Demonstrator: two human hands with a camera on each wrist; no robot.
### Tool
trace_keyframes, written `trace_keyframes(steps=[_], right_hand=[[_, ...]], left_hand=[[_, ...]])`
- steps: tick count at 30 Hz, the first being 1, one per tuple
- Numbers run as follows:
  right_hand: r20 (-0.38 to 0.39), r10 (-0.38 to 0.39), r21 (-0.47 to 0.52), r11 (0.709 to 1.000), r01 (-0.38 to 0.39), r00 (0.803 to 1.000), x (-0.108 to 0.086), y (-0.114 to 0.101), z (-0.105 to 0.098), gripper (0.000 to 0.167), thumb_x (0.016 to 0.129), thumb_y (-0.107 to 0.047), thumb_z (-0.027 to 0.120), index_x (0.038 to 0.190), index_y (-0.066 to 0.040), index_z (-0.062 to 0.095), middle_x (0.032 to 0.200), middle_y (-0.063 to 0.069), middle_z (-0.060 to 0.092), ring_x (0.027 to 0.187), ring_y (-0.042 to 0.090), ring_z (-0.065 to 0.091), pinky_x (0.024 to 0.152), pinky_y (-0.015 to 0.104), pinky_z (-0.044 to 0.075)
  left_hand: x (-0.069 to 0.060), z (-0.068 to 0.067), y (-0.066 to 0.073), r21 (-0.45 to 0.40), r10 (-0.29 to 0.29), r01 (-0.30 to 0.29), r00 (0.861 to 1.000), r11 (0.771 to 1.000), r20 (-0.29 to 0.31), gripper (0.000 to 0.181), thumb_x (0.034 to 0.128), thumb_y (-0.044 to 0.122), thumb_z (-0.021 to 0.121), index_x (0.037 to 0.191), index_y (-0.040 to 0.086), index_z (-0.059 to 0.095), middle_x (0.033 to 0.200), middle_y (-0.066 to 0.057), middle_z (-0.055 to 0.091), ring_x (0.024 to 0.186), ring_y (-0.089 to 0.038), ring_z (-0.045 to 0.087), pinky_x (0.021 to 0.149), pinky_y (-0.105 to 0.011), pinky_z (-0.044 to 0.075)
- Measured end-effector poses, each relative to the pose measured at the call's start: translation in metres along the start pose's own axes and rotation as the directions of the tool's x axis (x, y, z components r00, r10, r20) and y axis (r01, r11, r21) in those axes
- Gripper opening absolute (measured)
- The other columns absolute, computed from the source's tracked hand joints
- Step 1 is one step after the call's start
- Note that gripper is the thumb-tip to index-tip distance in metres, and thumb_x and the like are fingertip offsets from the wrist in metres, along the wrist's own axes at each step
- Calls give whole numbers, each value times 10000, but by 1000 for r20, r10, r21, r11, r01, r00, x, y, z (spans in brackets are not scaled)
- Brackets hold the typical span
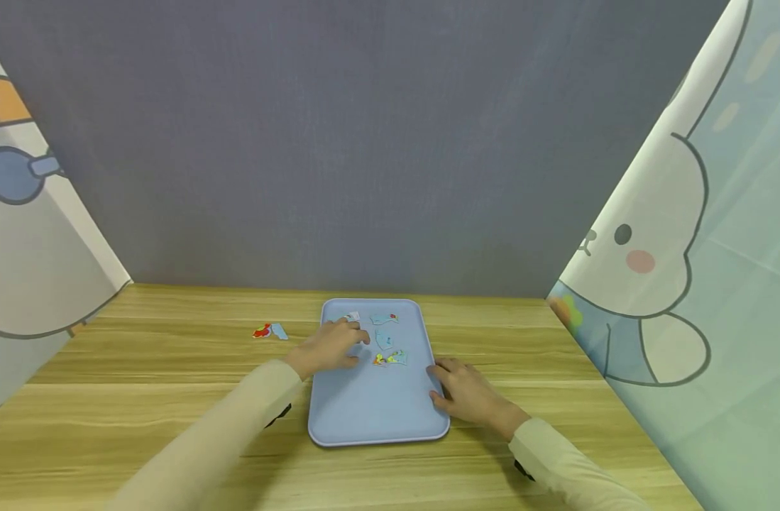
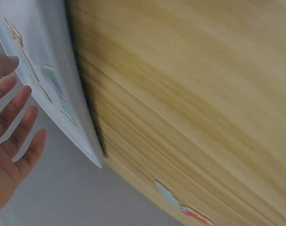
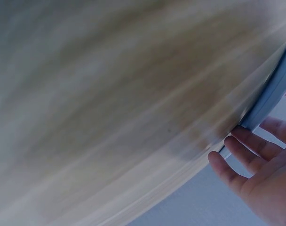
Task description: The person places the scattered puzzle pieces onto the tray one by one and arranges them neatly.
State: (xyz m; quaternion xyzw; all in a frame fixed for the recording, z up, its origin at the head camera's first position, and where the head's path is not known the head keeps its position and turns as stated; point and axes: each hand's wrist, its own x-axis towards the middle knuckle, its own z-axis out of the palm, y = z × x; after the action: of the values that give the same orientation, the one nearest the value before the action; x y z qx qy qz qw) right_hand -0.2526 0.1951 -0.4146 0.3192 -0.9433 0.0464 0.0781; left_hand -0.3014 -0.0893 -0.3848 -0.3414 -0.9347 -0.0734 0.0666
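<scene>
A pale blue tray (image 1: 377,411) lies on the table, holding several flat, irregular picture pieces that look like puzzle pieces. One light blue piece with a red spot (image 1: 385,319) is toward the far side; a yellow and blue piece (image 1: 398,357) lies nearer the middle. My left hand (image 1: 332,346) is over the tray's left part, fingers spread and relaxed, partly covering a piece (image 1: 353,316). In the left wrist view that hand (image 2: 13,127) holds nothing. My right hand (image 1: 466,390) touches the tray's right rim with loosely extended fingers (image 3: 249,141).
On the wooden table (image 1: 191,411), left of the tray, lie a red piece (image 1: 262,331) and a light blue piece (image 1: 279,331) side by side. A grey panel (image 1: 338,156) stands behind the table, with cartoon-printed sheets (image 1: 658,270) at both sides.
</scene>
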Motion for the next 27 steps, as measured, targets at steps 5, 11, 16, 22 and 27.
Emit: trace_keyframes(steps=[5,11,16,22,27], right_hand=[[1,2,-5,1000,-2,1000,0,0,0,440,846,-325,599,1187,-48,578,1224,165,554,1130,306,534,887,471,473],[10,12,4,1000,-12,1000,0,0,0,443,849,-323,596,1196,-48,572,1233,168,548,1143,311,524,898,485,463],[11,14,14,1000,-14,1000,0,-1,-1,446,849,-321,599,1196,-43,571,1232,172,546,1145,318,520,900,497,458],[1,9,16,1000,-9,1000,-1,-1,-2,445,844,-318,605,1189,-39,575,1222,172,552,1133,318,530,894,483,466],[-3,6,22,1000,-6,1000,0,-1,-1,443,841,-316,608,1186,-39,576,1216,169,556,1127,315,534,895,475,468]], left_hand=[[-10,0,-13,9,28,-28,999,1000,-44,268,737,166,703,998,113,672,949,-27,646,838,-225,590,737,-364,503],[-24,-1,-29,0,-5,5,999,1000,-43,284,745,177,714,1016,107,665,939,-35,642,835,-207,580,712,-368,499],[-36,-4,-39,-20,-27,26,997,999,-76,279,726,156,714,998,106,671,943,-36,644,804,-199,565,658,-363,497],[-49,-8,-51,-43,-77,73,991,996,-113,282,719,128,711,997,98,677,950,-46,657,789,-203,577,631,-363,502],[-60,-9,-64,-59,-122,116,987,991,-109,281,751,141,695,1026,87,670,980,-66,665,838,-246,607,674,-399,525]])
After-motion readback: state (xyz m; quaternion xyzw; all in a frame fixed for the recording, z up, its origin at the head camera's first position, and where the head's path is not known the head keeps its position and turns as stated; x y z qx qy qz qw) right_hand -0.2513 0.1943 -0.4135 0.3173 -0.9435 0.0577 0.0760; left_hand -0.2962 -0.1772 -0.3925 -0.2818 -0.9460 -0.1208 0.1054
